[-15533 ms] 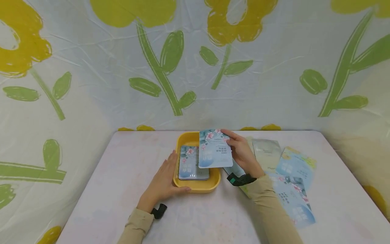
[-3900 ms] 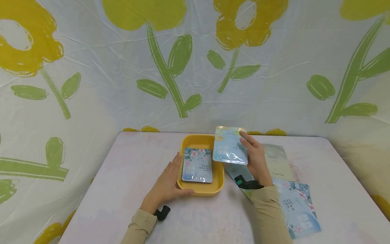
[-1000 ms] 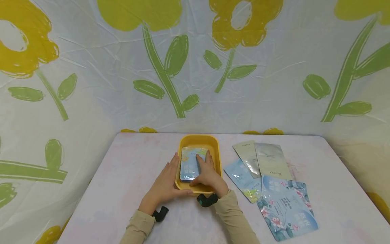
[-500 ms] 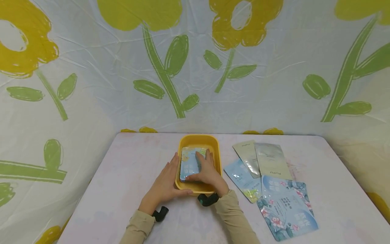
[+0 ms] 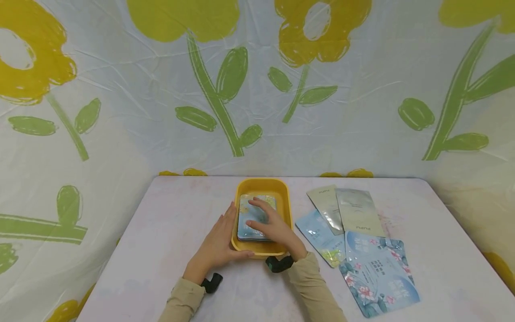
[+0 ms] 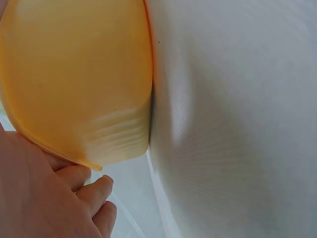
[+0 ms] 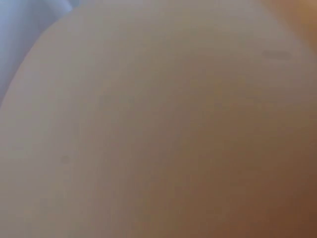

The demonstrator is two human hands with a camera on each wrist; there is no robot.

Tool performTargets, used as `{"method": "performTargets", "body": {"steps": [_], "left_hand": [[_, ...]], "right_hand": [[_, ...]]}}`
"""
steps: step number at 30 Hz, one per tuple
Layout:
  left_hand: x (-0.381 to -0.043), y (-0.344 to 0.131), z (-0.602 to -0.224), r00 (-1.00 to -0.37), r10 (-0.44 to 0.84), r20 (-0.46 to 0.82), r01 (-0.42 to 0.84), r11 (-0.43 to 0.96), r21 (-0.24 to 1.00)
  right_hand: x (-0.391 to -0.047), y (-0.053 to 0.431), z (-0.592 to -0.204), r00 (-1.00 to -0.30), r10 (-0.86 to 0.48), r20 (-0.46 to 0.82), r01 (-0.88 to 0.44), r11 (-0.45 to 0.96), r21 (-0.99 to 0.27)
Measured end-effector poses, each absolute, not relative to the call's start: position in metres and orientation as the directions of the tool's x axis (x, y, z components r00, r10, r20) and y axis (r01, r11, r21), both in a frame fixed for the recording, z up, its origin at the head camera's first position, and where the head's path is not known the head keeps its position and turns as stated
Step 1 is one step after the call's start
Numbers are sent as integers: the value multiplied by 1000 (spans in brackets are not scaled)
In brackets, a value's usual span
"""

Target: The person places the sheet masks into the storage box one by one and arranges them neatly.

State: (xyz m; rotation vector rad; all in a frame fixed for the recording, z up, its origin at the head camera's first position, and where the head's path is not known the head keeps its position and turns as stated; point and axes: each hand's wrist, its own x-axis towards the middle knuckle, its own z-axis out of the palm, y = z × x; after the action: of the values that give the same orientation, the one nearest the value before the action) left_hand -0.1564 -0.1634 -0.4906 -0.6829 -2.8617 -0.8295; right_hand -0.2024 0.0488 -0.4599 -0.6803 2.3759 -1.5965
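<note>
Sachets (image 5: 380, 282) on table (image 5: 161, 223), flowered backdrop (image 5: 346, 134)

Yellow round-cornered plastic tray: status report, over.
Left hand rests against yellow tray. Right hand above glossy light-blue rectangular sachet inside; contact unclear. Loose glossy blue and beige sachets lie right of tray; no obstruction visible.
</note>
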Motion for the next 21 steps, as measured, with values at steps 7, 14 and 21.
{"method": "performTargets", "body": {"steps": [7, 14, 21], "left_hand": [[-155, -162, -492, -899, 391, 200, 437, 751, 496], [-155, -163, -490, -902, 388, 191, 430, 760, 487], [-156, -164, -491, -908, 379, 178, 416, 764, 493]], "right_hand": [[-202, 55, -459, -813, -572, 107, -270, 208, -940], [-198, 57, -454, -729, -680, 73, -329, 256, -909], [-199, 67, -454, -734, -674, 82, -318, 234, -919]]}}
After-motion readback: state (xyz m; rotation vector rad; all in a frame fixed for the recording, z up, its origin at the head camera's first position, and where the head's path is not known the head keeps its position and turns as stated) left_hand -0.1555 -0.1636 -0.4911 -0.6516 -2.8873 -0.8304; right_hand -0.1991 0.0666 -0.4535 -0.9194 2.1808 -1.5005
